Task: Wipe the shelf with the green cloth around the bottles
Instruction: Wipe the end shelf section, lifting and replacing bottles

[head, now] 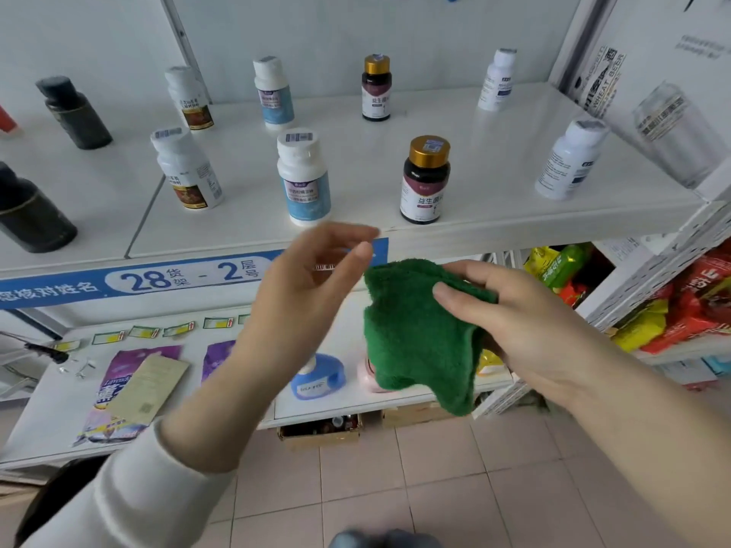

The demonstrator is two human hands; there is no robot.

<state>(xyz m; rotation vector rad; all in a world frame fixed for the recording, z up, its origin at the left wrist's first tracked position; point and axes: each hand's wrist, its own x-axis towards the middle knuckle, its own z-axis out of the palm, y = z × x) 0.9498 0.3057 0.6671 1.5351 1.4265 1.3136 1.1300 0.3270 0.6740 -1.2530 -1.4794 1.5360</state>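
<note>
The green cloth (pixel 415 334) hangs in front of the white shelf (pixel 494 215), below its front edge, gripped by my right hand (pixel 510 326) with the thumb on top. My left hand (pixel 308 286) hovers just left of the cloth, fingers apart and holding nothing. Several bottles stand on the shelf in two rows: a white bottle with a blue label (pixel 303 176), a dark bottle with a gold cap (pixel 425 179), a white bottle with a brown label (pixel 186 170) and a white bottle at the right (pixel 569 160).
Black bottles (pixel 27 211) stand at the shelf's left. A blue label strip (pixel 158 278) runs along the front edge. A lower shelf (pixel 71 393) holds purple packets and a blue container (pixel 318 375). Snack bags (pixel 684 302) fill the rack on the right. Tiled floor lies below.
</note>
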